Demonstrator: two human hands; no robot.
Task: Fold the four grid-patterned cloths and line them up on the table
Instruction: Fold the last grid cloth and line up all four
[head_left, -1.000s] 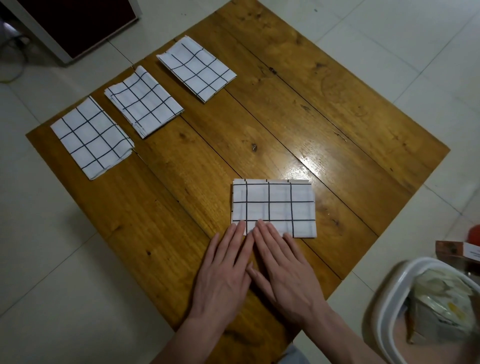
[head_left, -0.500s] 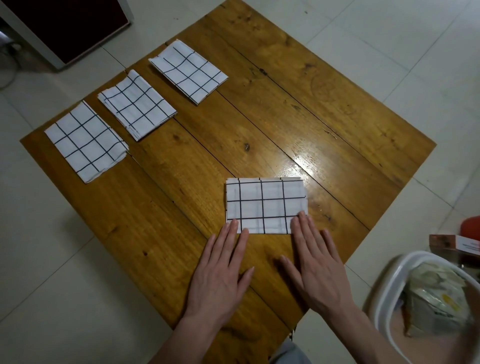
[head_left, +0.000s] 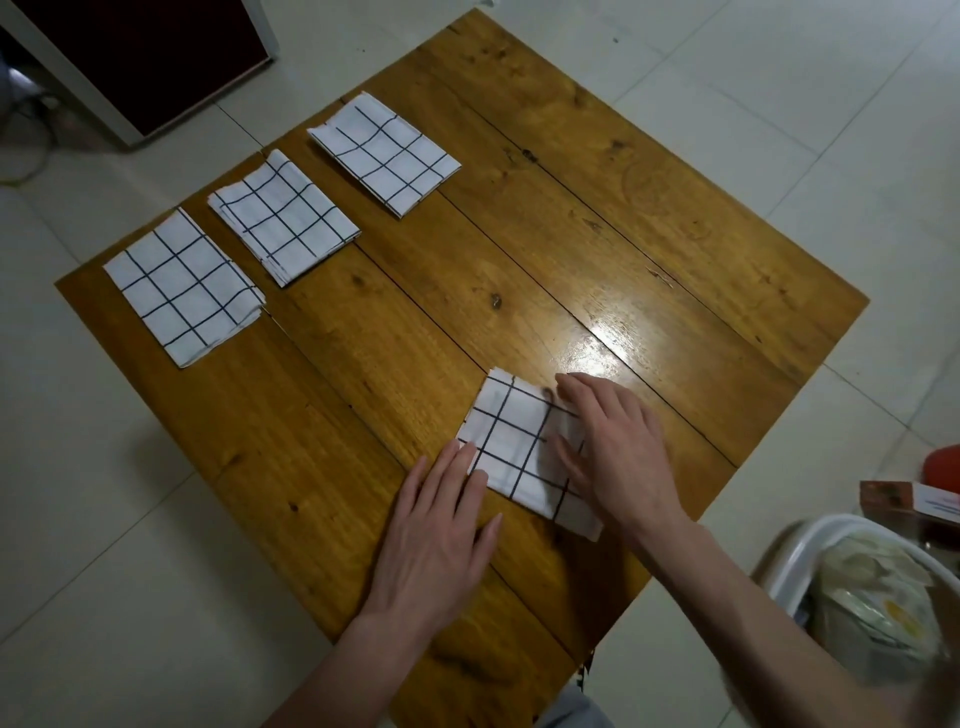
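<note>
Head view: wooden table, tiled floor

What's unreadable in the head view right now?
- Fourth cloth: its right part is under the right hand, so its folded edge there is hidden.
- Right hand: motion-blurred; finger contact unclear.
- Left hand: only its fingertips reach the cloth; pressure cannot be told.
- Tub: cut off by the frame edge, contents blurred.
- Box: print too small.

Three folded grid cloths in a row; fourth folded cloth near the front edge.
</note>
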